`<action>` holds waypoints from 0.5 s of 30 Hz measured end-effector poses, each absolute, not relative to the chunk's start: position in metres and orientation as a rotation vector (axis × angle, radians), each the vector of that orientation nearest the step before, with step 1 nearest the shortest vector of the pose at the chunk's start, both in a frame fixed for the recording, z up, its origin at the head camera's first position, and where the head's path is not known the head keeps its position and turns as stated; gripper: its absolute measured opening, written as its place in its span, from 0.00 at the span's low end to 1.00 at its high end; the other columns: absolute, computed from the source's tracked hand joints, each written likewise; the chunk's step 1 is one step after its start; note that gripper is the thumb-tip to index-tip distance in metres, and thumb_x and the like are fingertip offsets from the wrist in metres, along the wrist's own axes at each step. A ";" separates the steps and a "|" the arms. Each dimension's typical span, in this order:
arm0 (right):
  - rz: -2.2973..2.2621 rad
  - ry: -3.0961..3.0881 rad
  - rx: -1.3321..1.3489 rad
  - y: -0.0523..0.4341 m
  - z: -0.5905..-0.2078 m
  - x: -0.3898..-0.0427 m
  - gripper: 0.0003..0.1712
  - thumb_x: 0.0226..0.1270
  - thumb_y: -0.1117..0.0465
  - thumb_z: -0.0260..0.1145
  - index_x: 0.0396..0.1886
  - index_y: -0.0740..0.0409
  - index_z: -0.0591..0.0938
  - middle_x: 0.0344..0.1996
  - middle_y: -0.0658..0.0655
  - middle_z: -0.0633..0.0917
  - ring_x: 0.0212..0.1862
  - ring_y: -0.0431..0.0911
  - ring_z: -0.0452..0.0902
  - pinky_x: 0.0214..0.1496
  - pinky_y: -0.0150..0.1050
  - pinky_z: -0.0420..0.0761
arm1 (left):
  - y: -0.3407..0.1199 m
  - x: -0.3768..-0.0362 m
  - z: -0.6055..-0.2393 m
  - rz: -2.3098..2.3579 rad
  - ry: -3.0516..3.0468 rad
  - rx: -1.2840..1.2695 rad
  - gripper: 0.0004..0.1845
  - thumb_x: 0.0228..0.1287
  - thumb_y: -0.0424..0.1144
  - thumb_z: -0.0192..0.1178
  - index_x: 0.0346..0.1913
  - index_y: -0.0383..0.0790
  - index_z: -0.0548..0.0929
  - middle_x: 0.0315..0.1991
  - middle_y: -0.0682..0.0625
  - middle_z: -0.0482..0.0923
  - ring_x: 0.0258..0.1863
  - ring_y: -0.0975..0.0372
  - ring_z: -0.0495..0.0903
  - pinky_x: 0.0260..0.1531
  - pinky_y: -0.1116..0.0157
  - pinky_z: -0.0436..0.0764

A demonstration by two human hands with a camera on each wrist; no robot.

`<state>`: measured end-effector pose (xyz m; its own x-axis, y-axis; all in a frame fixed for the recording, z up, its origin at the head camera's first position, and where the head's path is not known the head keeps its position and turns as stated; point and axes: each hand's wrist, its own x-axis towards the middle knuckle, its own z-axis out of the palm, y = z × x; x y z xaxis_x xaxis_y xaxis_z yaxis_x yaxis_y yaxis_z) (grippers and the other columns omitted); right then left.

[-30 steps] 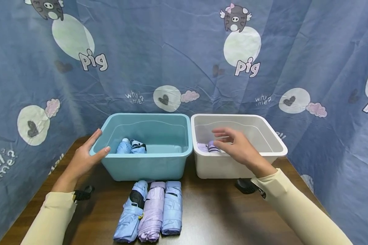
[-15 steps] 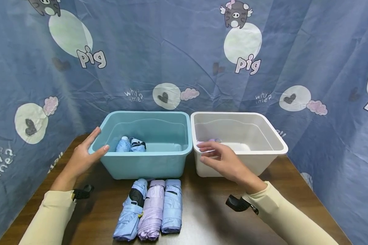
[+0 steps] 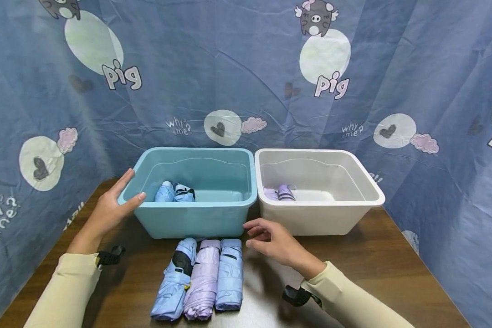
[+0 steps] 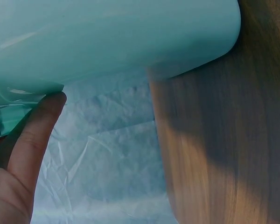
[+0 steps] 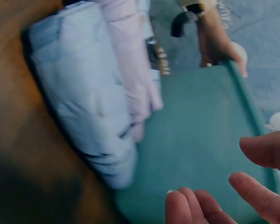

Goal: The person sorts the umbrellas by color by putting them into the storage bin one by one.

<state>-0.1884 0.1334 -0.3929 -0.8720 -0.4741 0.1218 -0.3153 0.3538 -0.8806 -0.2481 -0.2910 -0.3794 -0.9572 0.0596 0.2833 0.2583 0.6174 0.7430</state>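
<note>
Nearest me, a folded lilac fabric umbrella (image 3: 202, 282) lies between two folded light-blue umbrellas (image 3: 230, 278). My right hand (image 3: 276, 243), holding nothing, thumb and fingers apart, has just come down beside them from over the white rectangular plastic bin (image 3: 311, 221): free for that row, I judge. Beyond, my left hand (image 3: 110, 207) rests, fingers straight, at the rim of the teal rectangular plastic bin (image 3: 197, 205); the left-wrist view apparently shows a fingertip (image 4: 54, 103) touching, unclear from the head view.
</note>
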 end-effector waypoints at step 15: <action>-1.587 2.344 -0.480 0.113 -0.441 -0.183 0.30 0.58 0.61 0.72 0.61 0.59 0.75 0.43 0.68 0.80 0.27 0.50 0.81 0.27 0.44 0.83 | -0.289 -0.246 -0.376 -1.261 -2.624 -0.260 0.44 0.65 0.52 0.59 0.77 0.55 0.46 0.77 0.50 0.41 0.71 0.36 0.49 0.58 0.30 0.55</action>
